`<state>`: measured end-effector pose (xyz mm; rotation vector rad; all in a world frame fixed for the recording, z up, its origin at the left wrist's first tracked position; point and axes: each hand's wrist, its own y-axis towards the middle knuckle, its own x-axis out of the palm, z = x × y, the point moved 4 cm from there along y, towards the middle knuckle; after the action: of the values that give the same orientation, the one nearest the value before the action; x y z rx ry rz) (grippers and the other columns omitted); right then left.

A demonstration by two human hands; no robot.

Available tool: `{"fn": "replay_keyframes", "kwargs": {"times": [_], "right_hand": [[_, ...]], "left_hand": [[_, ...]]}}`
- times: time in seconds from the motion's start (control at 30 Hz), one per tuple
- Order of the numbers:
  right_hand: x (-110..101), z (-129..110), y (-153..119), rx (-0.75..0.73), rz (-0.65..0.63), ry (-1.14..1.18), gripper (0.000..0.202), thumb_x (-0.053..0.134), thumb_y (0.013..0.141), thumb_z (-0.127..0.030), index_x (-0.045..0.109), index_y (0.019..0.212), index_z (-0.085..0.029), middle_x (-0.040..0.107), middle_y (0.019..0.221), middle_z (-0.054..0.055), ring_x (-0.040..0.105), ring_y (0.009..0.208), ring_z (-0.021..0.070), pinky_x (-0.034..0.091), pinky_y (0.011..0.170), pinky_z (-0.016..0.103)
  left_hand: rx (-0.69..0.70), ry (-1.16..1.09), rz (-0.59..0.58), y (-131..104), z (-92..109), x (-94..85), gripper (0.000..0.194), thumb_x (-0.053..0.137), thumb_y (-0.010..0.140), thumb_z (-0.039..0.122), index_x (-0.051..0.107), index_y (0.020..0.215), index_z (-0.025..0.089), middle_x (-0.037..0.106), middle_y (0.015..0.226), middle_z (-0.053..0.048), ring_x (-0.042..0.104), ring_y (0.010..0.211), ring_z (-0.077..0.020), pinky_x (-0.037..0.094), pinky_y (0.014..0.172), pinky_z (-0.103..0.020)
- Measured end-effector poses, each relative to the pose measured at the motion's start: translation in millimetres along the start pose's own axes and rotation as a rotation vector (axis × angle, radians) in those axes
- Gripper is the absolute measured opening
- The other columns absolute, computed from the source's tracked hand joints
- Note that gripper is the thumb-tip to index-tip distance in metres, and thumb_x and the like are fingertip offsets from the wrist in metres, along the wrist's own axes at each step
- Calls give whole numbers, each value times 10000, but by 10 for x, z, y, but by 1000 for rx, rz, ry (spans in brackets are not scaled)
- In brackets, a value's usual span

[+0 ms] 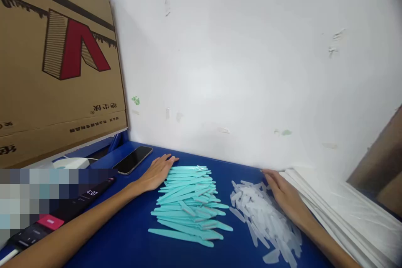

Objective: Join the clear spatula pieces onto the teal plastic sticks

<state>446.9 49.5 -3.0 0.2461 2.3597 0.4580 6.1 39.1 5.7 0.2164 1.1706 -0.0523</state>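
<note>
A heap of turquoise eyebrow razors (191, 205) lies in the middle of the blue table, their handles mostly pointing left. My left hand (159, 171) rests flat at the heap's upper left edge, fingers stretched out and holding nothing. To the right is a loose pile of translucent white plastic blade covers (264, 217). Along that pile's right side my right hand (279, 188) lies with its fingers extended toward the wall, touching or nearly touching the covers. Nothing shows in its grasp, though part of the palm is hidden.
A dark phone (133, 160) lies near the wall, left of my left hand. A device with a lit screen (84, 197) sits beside my left forearm. Stacked white sheets or bags (354, 217) flank my right forearm. A large cardboard box (59, 63) stands at left; the white wall (220, 71) closes the back.
</note>
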Motion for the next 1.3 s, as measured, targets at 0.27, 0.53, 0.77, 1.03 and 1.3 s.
{"fn": "replay_keyframes", "kwargs": {"times": [0.27, 0.53, 0.77, 1.03, 1.3], "right_hand": [[27, 38, -5, -25, -11, -38, 461, 414, 950, -500, 643, 1213, -199, 722, 1238, 125, 680, 1133, 292, 508, 1016, 447], [57, 57, -6, -67, -31, -69, 452, 383, 983, -460, 625, 1237, -174, 704, 1239, 139, 666, 1130, 283, 491, 1025, 453], [86, 102, 6, -99, -51, -97, 410, 385, 997, -430, 615, 1245, -198, 686, 1239, 126, 635, 1158, 280, 474, 1032, 456], [99, 105, 4, -136, -56, -124, 386, 398, 998, -410, 633, 1222, -203, 689, 1212, 113, 625, 1161, 286, 460, 1043, 466], [99, 132, 12, -159, -38, -136, 352, 425, 987, -403, 652, 1190, -226, 704, 1187, 96, 637, 1149, 283, 477, 1020, 448]], "left_hand": [[-15, -36, -10, 4, 40, -4, 743, 37, 1040, 620, 475, 1521, 261, 370, 1633, -84, 233, 1546, -273, 179, 1261, -517], [-39, -35, -17, 6, 75, -15, 758, 42, 1032, 625, 476, 1519, 237, 365, 1635, -92, 227, 1548, -276, 174, 1261, -515], [-62, -33, -9, 31, 52, -6, 748, 44, 1030, 600, 491, 1511, 241, 374, 1631, -66, 246, 1543, -273, 191, 1262, -501], [-45, -45, 5, 70, -28, 44, 762, 42, 1025, 624, 494, 1510, 247, 383, 1627, -67, 241, 1543, -285, 181, 1258, -515], [-51, -57, 2, 77, -59, 67, 766, 43, 1018, 648, 496, 1507, 270, 382, 1628, -67, 238, 1544, -293, 171, 1258, -530]]}}
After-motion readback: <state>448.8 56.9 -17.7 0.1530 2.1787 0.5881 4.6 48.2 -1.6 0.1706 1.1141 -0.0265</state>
